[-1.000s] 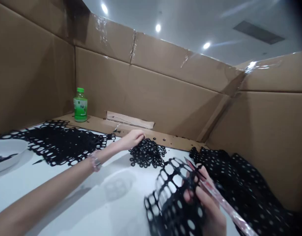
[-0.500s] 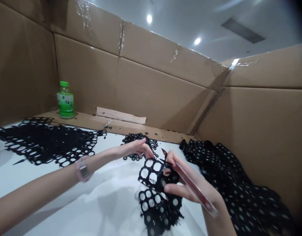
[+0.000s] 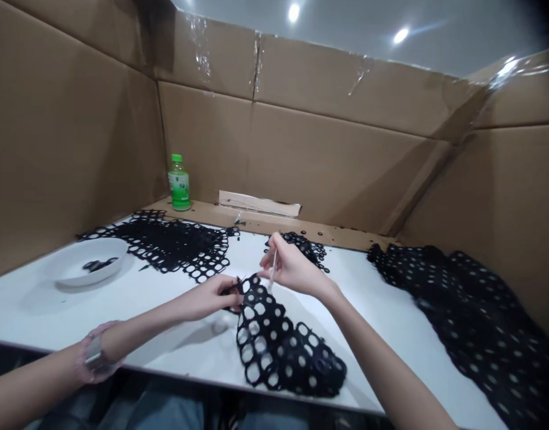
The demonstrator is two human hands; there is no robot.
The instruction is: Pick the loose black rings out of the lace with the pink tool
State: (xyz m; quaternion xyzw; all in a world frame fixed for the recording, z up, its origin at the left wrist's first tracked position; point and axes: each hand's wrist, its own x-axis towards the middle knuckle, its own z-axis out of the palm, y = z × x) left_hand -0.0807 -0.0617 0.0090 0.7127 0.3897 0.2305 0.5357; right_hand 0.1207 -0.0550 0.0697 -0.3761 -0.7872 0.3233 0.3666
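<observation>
Left hand (image 3: 212,297) now on black mesh (image 3: 278,343)

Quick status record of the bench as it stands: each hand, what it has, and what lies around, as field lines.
left hand: pinches the near edge of the black punched sheet
right hand: holds a thin pale tool, tip down at the sheet's top edge
sheet: lies on the white table, some holes still filled
white bowl: far left, a few black pieces inside
emptied black mesh: behind the bowl
loose rings: behind the right hand
uncut sheets: piled at right
green bottle: upright by the cardboard wall
</observation>
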